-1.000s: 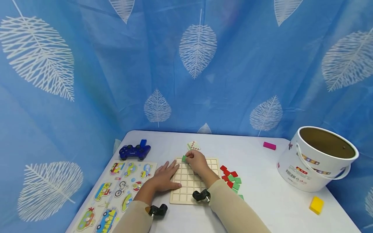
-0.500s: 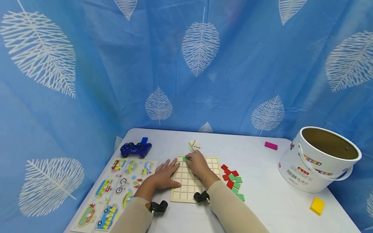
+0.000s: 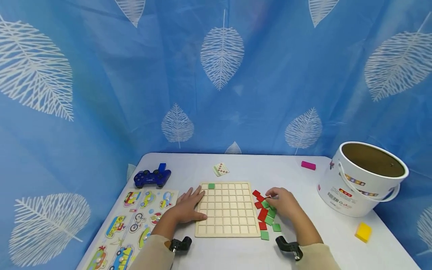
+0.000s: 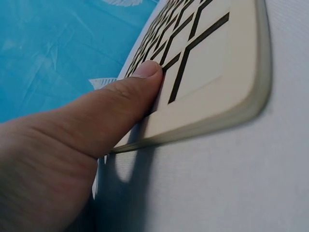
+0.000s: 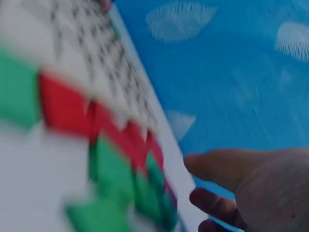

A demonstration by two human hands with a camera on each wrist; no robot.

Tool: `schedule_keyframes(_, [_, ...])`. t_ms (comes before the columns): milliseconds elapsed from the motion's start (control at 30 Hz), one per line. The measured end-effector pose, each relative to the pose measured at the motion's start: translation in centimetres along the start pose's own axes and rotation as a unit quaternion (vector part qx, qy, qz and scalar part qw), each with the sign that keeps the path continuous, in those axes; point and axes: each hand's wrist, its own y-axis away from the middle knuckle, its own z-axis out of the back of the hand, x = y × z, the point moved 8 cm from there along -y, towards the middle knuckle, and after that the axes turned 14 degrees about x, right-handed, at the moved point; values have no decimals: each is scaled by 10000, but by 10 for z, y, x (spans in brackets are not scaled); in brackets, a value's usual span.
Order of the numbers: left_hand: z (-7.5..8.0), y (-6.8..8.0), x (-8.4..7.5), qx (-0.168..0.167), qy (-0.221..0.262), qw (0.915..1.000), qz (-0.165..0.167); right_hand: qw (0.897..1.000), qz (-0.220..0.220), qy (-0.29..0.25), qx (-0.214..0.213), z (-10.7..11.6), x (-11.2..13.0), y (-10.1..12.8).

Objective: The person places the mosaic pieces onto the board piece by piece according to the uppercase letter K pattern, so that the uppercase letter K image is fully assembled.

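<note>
— Where is the pile of red and green tiles [image 3: 266, 215] found relative to the hands?

— It is spread just right of the wooden grid board [image 3: 227, 208], directly under the right hand [image 3: 282, 202], which is by far the nearer one. Its fingers are bent over the pile; whether a tile is pinched cannot be told. The pile is strung out from far to near along the board's right edge.

— And the left hand [image 3: 189, 205]?

— It is laid flat, fingers spread, on the board's left edge, the thumb [image 4: 126, 99] pressed against the rim. One green tile [image 3: 211, 185] is seated in the far row.

— The surroundings?

— A white table [image 3: 236, 255] is backed by a blue leaf-print curtain [image 3: 216, 75].
</note>
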Motion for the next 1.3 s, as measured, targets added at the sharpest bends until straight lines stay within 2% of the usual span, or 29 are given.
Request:
schedule_keyframes(133, [6, 4, 4, -69, 11, 10000, 66, 9991, 124, 380, 114, -3, -18, 4])
schedule_keyframes(233, [7, 4, 7, -94, -19, 9999, 67, 9987, 199, 471, -87, -4, -17, 4])
schedule_keyframes(467, [5, 2, 7, -58, 48, 10000, 32, 9978, -92, 427, -492, 1, -20, 6])
schedule_keyframes(733, [4, -2, 5, -93, 28, 9999, 31, 9978, -132, 613, -214, 1, -17, 4])
schedule_keyframes(900, [4, -3, 3, -62, 59, 10000, 28, 9975, -105, 577, -382, 6, -14, 3])
schedule_keyframes(1000, [6, -2, 2, -110, 105, 9999, 24, 9970, 26, 385, -672, 8, -1, 4])
schedule_keyframes(1100, [8, 0, 2, -171, 101, 9998, 50, 9963, 419, 41, -752, -4, 33, 2])
schedule_keyframes(1167, [6, 0, 2, -190, 81, 9998, 38, 9952, 801, -208, -517, -23, 62, -3])
schedule_keyframes(1300, [0, -3, 2, -149, -11, 9999, 4, 9874, 1552, -281, 144, -70, 114, -24])
